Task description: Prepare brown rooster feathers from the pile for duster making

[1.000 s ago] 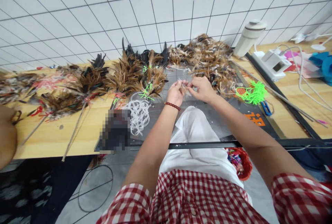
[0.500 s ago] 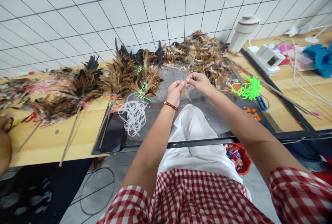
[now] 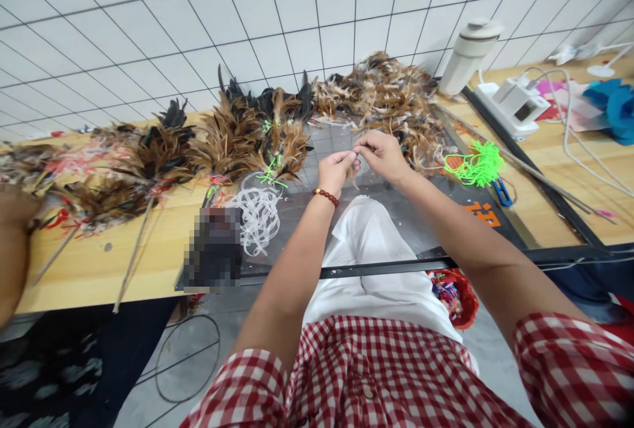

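My left hand [image 3: 335,172] and my right hand [image 3: 381,154] meet over a glass-topped work surface [image 3: 406,230], fingers pinched together on a small tuft of brown feathers [image 3: 354,176] that hangs between them. A red bead bracelet [image 3: 325,197] circles my left wrist. Just beyond my hands lies a loose heap of brown feathers [image 3: 391,101]. To the left lie bundled feather dusters [image 3: 232,141] on thin sticks. A tangle of clear plastic ties [image 3: 257,213] sits left of my left hand.
A bunch of neon green ties [image 3: 476,165] and blue scissors [image 3: 502,193] lie at right. A white kettle [image 3: 466,55], a white power strip [image 3: 515,107] and cables stand at back right. Another person's arm [image 3: 12,253] shows at far left. A blurred-out patch [image 3: 212,255] is near the table edge.
Both hands have stayed pinched together on the feather tuft, with small finger movements. The view has tilted slightly, so the hands sit a little higher in the frame.
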Tool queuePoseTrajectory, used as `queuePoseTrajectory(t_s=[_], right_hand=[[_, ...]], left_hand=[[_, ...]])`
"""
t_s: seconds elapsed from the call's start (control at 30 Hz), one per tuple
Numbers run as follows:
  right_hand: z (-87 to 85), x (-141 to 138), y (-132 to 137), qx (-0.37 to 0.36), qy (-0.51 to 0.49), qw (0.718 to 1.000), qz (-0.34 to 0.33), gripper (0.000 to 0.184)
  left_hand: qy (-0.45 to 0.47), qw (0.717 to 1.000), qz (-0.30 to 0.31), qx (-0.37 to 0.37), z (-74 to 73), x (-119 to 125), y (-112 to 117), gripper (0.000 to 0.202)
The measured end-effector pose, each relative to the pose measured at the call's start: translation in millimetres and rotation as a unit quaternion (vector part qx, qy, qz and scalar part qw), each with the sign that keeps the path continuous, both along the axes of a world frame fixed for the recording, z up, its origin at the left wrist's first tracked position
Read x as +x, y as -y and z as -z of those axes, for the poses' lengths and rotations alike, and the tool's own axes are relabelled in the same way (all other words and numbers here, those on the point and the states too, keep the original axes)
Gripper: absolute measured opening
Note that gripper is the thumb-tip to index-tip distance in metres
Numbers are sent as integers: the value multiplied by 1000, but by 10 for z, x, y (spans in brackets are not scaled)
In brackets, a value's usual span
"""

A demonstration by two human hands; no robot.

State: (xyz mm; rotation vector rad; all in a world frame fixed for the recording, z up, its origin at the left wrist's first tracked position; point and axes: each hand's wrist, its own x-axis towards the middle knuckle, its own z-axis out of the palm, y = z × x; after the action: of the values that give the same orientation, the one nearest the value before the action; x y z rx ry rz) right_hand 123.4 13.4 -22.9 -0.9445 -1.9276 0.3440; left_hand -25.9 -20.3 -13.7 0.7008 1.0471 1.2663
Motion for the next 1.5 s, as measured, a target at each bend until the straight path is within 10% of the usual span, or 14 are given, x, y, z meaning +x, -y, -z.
queuePoseTrajectory(t_s=[0.23, 0.47, 0.67, 0.8, 0.9, 1.07, 1.3, 1.5], right_hand=[[41, 29, -26, 16, 95, 995, -10, 33], [-118, 335, -85, -36, 173, 968, 177, 34], [-115, 323, -18, -55, 330, 920, 206, 39], [-50, 247, -13, -51, 378, 903, 199, 40], [-64, 292, -55, -34, 288, 941, 176, 37], [-218, 442, -98, -110, 220, 969, 13, 32], [-250, 142, -169, -125, 320, 913, 220, 31], [-138, -22, -379, -89, 373, 900, 208, 29]], left_hand=[[25, 1000, -1, -14, -39, -12, 9, 18], [91, 993, -70, -32, -101, -31, 9, 23], [132, 983, -112, -59, -170, -65, 2, 26], [156, 980, -103, -62, -190, -77, 16, 28], [157, 981, -96, -60, -197, -79, 30, 26], [159, 981, -96, -54, -186, -72, 40, 23], [162, 982, -88, -51, -79, -44, -10, 22], [166, 979, -102, -59, -65, -47, -23, 20]])
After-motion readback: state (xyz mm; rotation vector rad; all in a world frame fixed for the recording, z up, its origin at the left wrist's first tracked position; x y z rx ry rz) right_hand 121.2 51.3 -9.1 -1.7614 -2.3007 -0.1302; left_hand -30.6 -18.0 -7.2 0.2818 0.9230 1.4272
